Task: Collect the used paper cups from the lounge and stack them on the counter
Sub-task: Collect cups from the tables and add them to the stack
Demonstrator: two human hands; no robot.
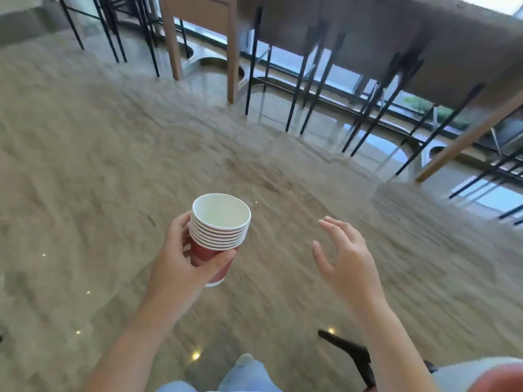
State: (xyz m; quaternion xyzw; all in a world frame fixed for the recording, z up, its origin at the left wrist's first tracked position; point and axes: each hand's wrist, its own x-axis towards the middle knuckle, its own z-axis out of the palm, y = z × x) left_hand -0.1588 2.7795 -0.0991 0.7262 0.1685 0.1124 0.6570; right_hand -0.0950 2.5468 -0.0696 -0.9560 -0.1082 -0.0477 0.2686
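**Carry phase: cup stack in left hand, right hand free**

Left hand (pixel 181 261) has fingers and thumb wrapped tight around the nested stack of red paper cups with white rolled rims (pixel 219 236). Roughly eight rims show; top cup looks empty. Stack is held upright, slightly tilted, in the air over the glossy beige stone-look floor (pixel 99 151).

Right hand (pixel 343 258) holds nothing: fingers spread and loosely curved, palm facing the stack, well apart from it.

Ahead: a wood-framed high table (pixel 396 38) with thin black metal stool legs (pixel 311 89) under it, beside floor-level windows. No loose cups visible anywhere. View is motion-blurred, so small items on the floor can't be ruled out. No cup drop-off surface clearly visible.

Read: collection looks mostly done, this is transit, either to another cup or to the counter.

Next move needs: keep the stack vertical so nothing slips out, find the counter, set the stack base-down. Right hand is available to steady the rim or grab any stray cup.
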